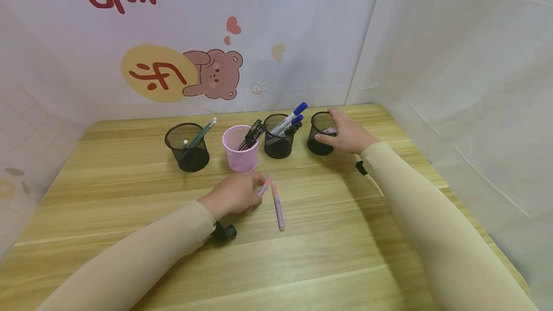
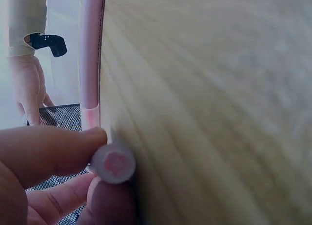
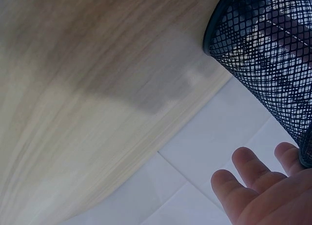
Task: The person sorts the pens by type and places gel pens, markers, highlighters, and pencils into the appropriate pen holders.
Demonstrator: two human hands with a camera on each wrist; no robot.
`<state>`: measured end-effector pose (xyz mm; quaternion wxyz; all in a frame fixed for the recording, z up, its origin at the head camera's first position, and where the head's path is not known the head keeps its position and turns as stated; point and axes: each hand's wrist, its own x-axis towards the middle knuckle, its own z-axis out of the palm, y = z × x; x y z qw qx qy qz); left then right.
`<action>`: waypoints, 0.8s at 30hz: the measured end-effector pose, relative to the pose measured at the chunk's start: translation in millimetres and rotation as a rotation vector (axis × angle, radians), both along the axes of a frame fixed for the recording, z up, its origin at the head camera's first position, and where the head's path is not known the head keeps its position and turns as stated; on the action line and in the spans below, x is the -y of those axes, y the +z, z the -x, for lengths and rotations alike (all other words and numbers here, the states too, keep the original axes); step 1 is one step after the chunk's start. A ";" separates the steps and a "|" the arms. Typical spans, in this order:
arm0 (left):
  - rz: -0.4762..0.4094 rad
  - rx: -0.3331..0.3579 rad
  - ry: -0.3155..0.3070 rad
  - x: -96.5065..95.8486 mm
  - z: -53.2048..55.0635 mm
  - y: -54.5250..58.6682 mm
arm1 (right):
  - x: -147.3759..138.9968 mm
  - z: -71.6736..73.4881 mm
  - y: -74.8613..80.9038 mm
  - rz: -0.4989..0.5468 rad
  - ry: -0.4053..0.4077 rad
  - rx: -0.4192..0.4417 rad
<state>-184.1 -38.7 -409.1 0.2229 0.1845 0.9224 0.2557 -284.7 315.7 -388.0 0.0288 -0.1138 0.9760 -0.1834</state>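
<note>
My left hand [image 1: 236, 192] pinches a purple-and-pink marker pen [image 1: 264, 185] between thumb and fingers, close over the table. In the left wrist view, the round end of this pen faces the camera. A second, similar pen [image 1: 278, 210] lies on the table just right of it. My right hand [image 1: 347, 132] holds the rightmost black mesh pen cup [image 1: 317, 144] near its rim, thumb in front and fingers at the far side. Inside that cup a pinkish thing shows, partly covered by the hand. The right wrist view has the mesh wall [image 3: 265, 64] beside spread fingertips [image 3: 243, 161].
Left of the held cup stand a black mesh cup [image 1: 278, 149] with blue and black markers, a pink cup [image 1: 243, 160] with black-topped pens, and another black cup [image 1: 194, 161] with green pencils. A printed cloth wall [image 1: 302, 37] rises behind the wooden table [image 1: 319, 253].
</note>
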 end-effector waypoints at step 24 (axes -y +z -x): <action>-0.182 -0.084 0.057 -2.6 3.9 8.7 | 0.7 -1.0 0.6 0.017 -0.007 0.000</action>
